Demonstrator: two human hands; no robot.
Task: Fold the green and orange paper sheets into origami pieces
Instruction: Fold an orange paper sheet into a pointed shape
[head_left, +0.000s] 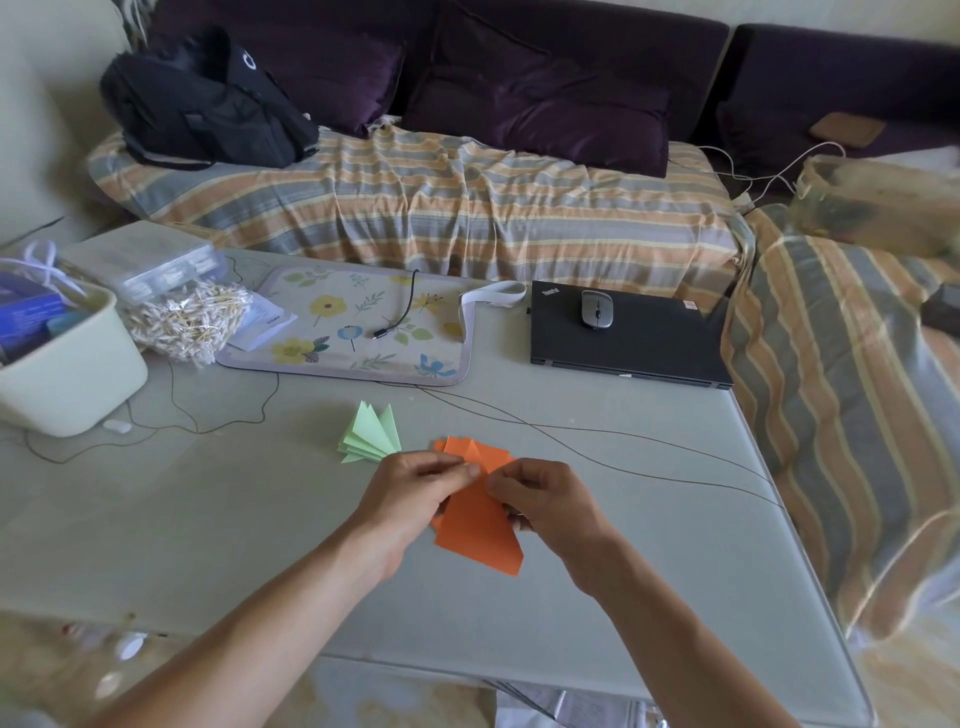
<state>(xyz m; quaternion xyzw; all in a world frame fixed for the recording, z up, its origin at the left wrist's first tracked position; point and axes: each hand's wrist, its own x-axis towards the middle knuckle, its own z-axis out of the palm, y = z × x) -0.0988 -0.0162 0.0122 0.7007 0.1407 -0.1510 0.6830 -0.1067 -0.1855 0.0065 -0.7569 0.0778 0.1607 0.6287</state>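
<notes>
While folded green pieces lie fanned on the table just beyond, I see my left hand and right hand each pinching the orange sheet, mid-fold, so next I judge a firm crease is needed.

"ThinkPad" logo on closed black laptop lid; nothing else legible.

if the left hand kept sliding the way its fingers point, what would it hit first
Its fingers point right, across the orange paper it pinches, so the left hand would most likely meet the right hand, which grips the same sheet. Depth between them is hard to judge.
</notes>
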